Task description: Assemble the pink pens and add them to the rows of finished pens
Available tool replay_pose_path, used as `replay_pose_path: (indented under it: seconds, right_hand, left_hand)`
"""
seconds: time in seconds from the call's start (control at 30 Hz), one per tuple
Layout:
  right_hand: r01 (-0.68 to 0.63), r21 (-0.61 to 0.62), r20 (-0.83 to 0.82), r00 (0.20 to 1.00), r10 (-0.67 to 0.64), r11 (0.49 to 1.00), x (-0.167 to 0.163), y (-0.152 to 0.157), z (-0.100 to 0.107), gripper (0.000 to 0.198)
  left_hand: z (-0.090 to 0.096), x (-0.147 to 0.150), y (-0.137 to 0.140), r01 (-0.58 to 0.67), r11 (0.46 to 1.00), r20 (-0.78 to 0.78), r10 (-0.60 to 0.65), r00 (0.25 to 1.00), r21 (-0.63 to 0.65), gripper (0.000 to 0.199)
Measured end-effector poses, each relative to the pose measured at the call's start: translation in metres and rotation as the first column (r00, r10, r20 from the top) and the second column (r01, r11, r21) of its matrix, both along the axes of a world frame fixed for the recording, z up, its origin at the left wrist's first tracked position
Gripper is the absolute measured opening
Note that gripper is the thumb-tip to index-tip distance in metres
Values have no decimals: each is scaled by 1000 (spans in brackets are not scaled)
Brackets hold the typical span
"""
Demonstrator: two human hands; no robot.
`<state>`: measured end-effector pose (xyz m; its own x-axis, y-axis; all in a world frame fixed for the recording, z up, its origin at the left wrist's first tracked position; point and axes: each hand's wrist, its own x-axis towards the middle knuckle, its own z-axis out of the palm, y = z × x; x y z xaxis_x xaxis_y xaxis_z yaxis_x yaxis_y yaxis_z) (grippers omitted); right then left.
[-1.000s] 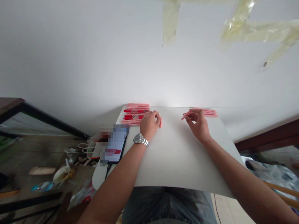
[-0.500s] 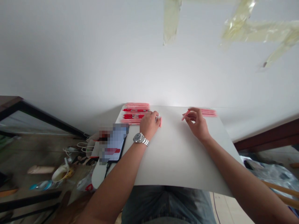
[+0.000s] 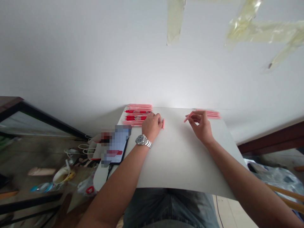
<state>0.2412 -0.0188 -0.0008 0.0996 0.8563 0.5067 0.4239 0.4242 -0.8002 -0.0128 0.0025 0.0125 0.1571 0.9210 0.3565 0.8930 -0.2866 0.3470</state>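
Pink stick: slanted at the fingertips of the right hand, near the pink row.
Right grip: thumb and fingers clamped on pink stick.
Pink piece: at the fingertips of the left hand, well apart from pink stick.
Left grip: curled fingers, close together; cannot tell whether clamped on pink piece.
Slip risk: dropping or rolling away, probably from so slight a fingertip hold.
Red pens: just beside left hand, partly covered; possible scattering from a careless wrist sweep.
Phone: on the table, near left forearm; possible cable snag from a wide swing.
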Motion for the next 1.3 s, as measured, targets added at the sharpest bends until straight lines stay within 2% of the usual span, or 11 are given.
replay_pose_path:
  seconds: [0.1,0.2,0.27,0.43,0.77,0.93,1.1,1.3]
  right_hand:
    - [-11,1,24,1000,11,1000,2,1,-1,31]
    - [-70,-85,102,992,79,994,4,5,-5,33]
    - [-81,-98,115,989,92,992,4,7,-7,35]
    - [-58,-45,56,997,60,997,2,5,-5,36]
    - [-53,-7,44,998,53,999,0,2,-2,34]
    - [3,85,10,1000,-4,996,0,2,-3,29]
    - [-87,-35,132,987,91,996,4,9,-11,27]
    - [-64,14,47,997,64,998,2,7,-12,30]
  left_hand:
    - [0,0,0,-15,1000,-6,15,1000,-10,7]
    - [0,0,1,-30,999,-20,30,999,-11,7]
    - [0,0,2,-42,999,-36,42,998,-5,11]
    - [-1,-1,4,-55,999,-69,54,996,-3,9]
    - [8,1,1,-88,991,-98,78,992,-102,5]
    - [10,2,0,-102,990,-117,91,989,-99,4]
    - [9,3,1,-111,990,-107,101,989,-84,3]
    - [2,0,5,-94,995,6,94,996,-41,8]
